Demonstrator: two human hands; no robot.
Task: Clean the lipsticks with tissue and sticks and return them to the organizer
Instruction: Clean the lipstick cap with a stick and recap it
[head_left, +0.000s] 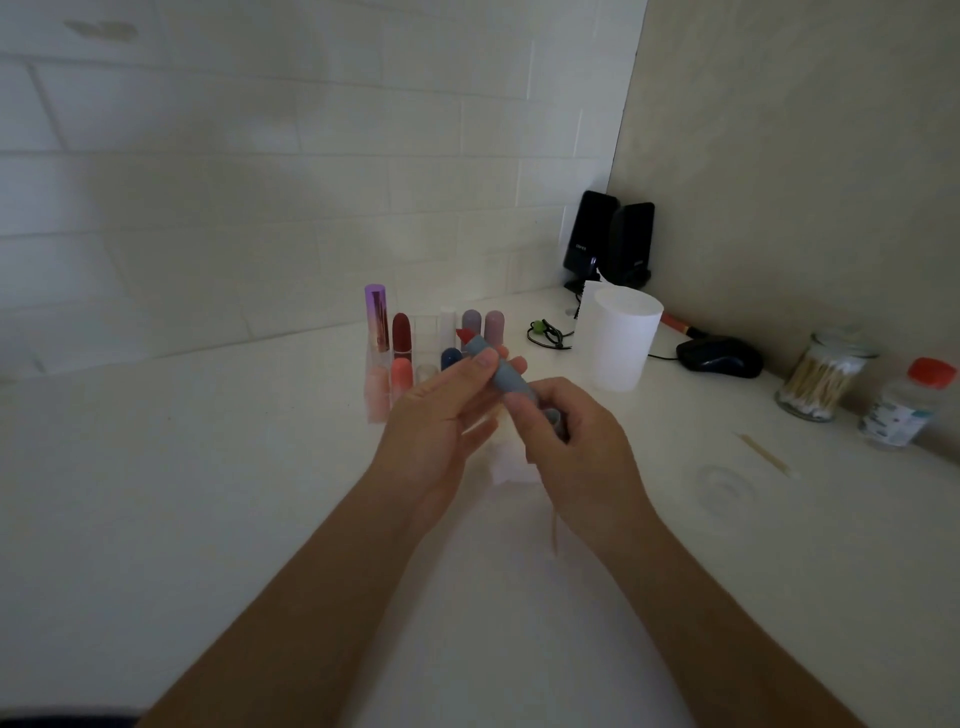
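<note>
An uncapped grey-blue lipstick (501, 371) with a red tip pointing up and away is held above the table between both hands. My left hand (441, 415) pinches its upper part with thumb and fingers. My right hand (576, 436) grips its lower end, with a grey piece, perhaps the cap, in its curled fingers. A white tissue (511, 462) lies on the table under the hands, with a thin stick (555, 530) beside it. The clear organizer (423, 338) behind the hands holds several lipsticks, among them a tall purple one (376, 317).
A white cup (618, 338) stands right of the organizer. A jar of cotton swabs (818, 376), a red-capped bottle (906, 410), a wooden stick (769, 454) and a clear lid (724, 488) lie at the right. A black mouse (719, 356) and speakers (608, 239) sit near the back corner.
</note>
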